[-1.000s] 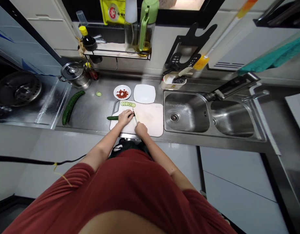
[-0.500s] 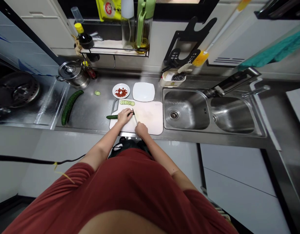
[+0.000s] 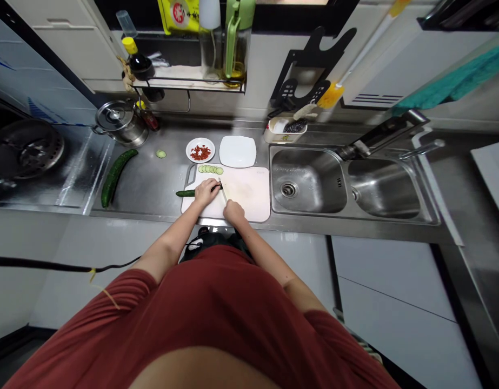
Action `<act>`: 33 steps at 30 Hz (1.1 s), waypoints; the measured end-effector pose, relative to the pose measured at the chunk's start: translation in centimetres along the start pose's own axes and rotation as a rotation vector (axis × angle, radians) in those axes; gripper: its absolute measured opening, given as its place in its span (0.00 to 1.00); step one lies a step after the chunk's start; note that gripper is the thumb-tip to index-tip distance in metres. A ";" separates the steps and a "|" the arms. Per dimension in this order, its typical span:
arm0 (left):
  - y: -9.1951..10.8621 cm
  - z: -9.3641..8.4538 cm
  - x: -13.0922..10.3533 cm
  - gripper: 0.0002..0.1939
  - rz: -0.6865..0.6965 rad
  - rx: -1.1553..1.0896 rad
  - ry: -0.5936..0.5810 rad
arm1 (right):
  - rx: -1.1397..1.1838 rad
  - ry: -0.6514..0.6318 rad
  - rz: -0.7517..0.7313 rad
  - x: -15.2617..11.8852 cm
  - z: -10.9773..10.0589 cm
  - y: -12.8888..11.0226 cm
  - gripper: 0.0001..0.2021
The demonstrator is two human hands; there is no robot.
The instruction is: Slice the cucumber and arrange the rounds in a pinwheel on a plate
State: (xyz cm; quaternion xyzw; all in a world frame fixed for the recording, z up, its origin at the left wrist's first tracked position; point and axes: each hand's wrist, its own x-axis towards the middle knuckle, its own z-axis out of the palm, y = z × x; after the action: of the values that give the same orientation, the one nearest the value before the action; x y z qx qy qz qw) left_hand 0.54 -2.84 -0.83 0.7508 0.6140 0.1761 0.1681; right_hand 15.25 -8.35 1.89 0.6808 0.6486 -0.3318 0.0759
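On the white cutting board (image 3: 249, 208), my left hand (image 3: 206, 193) is closed over a dark green cucumber (image 3: 185, 193), whose left end sticks out past the fingers. My right hand (image 3: 233, 212) grips a knife (image 3: 223, 190) by its handle; the blade stands against the cucumber's right end, close to my left fingertips. Several pale cucumber slices (image 3: 211, 169) lie in an overlapping row along the board's upper left. Behind the board are a white plate (image 3: 238, 151) and a small round plate holding chopped red pieces (image 3: 200, 153).
A whole cucumber (image 3: 116, 177) and a cut end piece (image 3: 161, 154) lie on the counter to the left. A lidded steel pot (image 3: 121, 123) stands behind them. At right is a double sink (image 3: 310, 210). Above hangs a bottle shelf (image 3: 180, 84).
The knife blade has shifted very slightly at the cucumber's end. The whole view has moved a little; both hands keep their places on the board.
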 end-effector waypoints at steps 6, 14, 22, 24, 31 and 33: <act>0.1 -0.1 0.0 0.13 0.001 -0.013 0.006 | -0.019 -0.019 0.022 -1.7 0.6 0.9 0.13; 0.1 -0.3 0.2 0.12 -0.010 -0.041 0.001 | -0.030 -0.020 0.023 -2.6 0.8 1.5 0.14; 0.3 -0.8 0.3 0.14 -0.050 -0.082 0.022 | -0.095 0.036 -0.014 -3.8 -0.7 3.1 0.14; 0.2 -1.0 0.5 0.15 -0.075 -0.094 0.066 | -0.134 0.093 0.017 -4.2 -1.4 3.8 0.16; 1.0 -1.9 1.3 0.17 -0.137 -0.233 0.182 | -0.190 0.335 0.064 -4.6 -3.1 5.4 0.24; 1.5 -2.0 1.3 0.18 -0.134 -0.272 0.155 | -0.175 0.338 0.080 -4.5 -3.3 5.4 0.25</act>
State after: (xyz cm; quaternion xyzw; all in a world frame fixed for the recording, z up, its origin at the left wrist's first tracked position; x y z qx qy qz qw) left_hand 1.12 -1.77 1.73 0.6625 0.6445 0.3035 0.2315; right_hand 21.72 -11.15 5.11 0.7430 0.6508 -0.1518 0.0380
